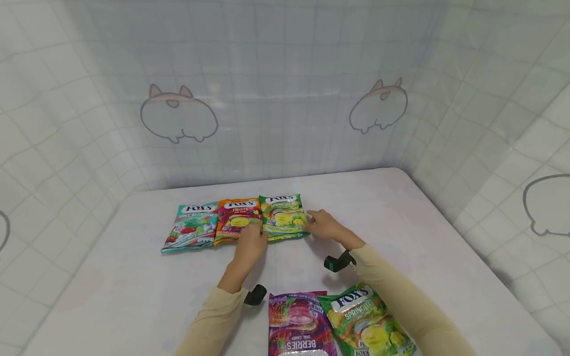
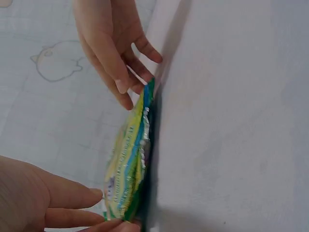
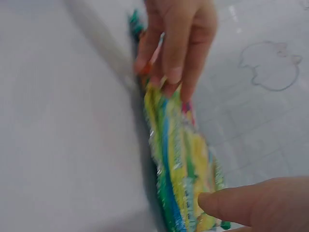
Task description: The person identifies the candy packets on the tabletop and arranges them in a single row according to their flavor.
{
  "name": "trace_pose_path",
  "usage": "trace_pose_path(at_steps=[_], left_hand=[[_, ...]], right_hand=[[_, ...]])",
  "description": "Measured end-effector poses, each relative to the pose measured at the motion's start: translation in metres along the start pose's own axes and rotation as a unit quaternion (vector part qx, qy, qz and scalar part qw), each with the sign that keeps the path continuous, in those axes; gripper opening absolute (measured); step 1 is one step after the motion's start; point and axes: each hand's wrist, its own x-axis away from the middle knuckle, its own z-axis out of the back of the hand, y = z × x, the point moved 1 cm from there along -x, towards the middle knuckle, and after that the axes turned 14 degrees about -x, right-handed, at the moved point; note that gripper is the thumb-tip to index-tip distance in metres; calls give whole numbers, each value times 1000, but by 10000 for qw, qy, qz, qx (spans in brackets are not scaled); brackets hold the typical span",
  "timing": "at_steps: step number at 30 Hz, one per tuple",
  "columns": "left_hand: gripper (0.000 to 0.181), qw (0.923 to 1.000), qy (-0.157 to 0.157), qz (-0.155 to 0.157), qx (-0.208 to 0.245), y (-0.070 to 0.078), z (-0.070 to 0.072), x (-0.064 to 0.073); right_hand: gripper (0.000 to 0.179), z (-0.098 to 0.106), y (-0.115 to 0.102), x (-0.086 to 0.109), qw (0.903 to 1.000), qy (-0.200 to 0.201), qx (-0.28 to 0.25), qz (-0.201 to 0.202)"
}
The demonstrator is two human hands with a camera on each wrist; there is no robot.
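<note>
A green and yellow Fox's Spring Tea candy bag (image 1: 282, 215) lies face up on the table, the rightmost of three bags in a row. My left hand (image 1: 250, 243) touches its lower left edge with fingers fairly straight, and it partly covers the neighbouring orange Fruits candy bag (image 1: 236, 217). On the other side, my right hand (image 1: 327, 225) has its fingertips at the lower right edge, loosely bent. The left wrist view shows the Spring Tea bag (image 2: 128, 159) edge-on between both hands. Left of the Fruits bag lies a teal Mint Blossom candy bag (image 1: 193, 225).
Nearer to me lie a purple Berries candy bag (image 1: 300, 324), upside down to my view, and a second Spring Tea bag (image 1: 369, 321) overlapping its side. The pale table (image 1: 133, 296) meets grid-patterned sheets (image 1: 285, 123) at the back and sides.
</note>
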Motion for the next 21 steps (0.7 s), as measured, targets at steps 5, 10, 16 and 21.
trace_pose_path(at_steps=[5,10,16,21], left_hand=[[41,9999,-151,-80,-16,7,5,11],[41,9977,-328,-599,19,30,2,37],[42,9830,-937,-1576,-93,67,-6,71],[39,9671,-1389,-2097,-367,84,-10,97]], right_hand=[[61,10,0,27,9965,-193,-683,-452],[57,26,7,60,9955,-304,-713,-540],[49,40,21,96,9970,-221,-690,-280],[46,43,25,131,9964,-63,-811,-240]])
